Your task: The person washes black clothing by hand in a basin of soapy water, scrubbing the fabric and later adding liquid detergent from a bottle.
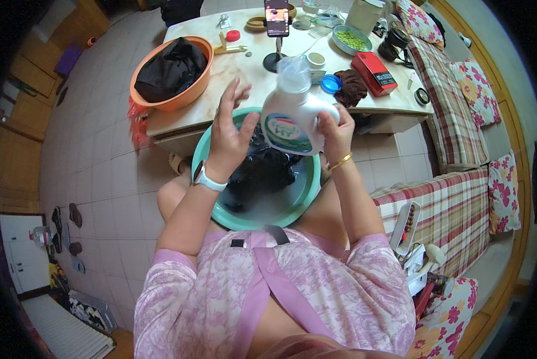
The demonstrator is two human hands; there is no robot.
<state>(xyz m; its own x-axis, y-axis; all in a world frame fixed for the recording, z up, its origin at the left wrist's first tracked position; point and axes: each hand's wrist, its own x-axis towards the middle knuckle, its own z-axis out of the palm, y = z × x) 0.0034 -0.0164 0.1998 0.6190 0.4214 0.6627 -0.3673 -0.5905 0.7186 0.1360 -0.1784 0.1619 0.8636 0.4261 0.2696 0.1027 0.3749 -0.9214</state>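
White, shiny plastic made up the fat bottle [289,122], which had a loop handle and a cloudy top [294,76]. A round, smooth green tub [313,185] held black, wrinkly cloth [259,176] in cloudy water. The right hand [339,130] reached forward, its fingers curled tight around the bottle's handle. The left hand [229,131] was lifted just left of the bottle, palm open, with thumb and fingers spread. The bottle was above the tub's far part. Its long way ran front to back, top toward the table [238,70], bottom toward the person.
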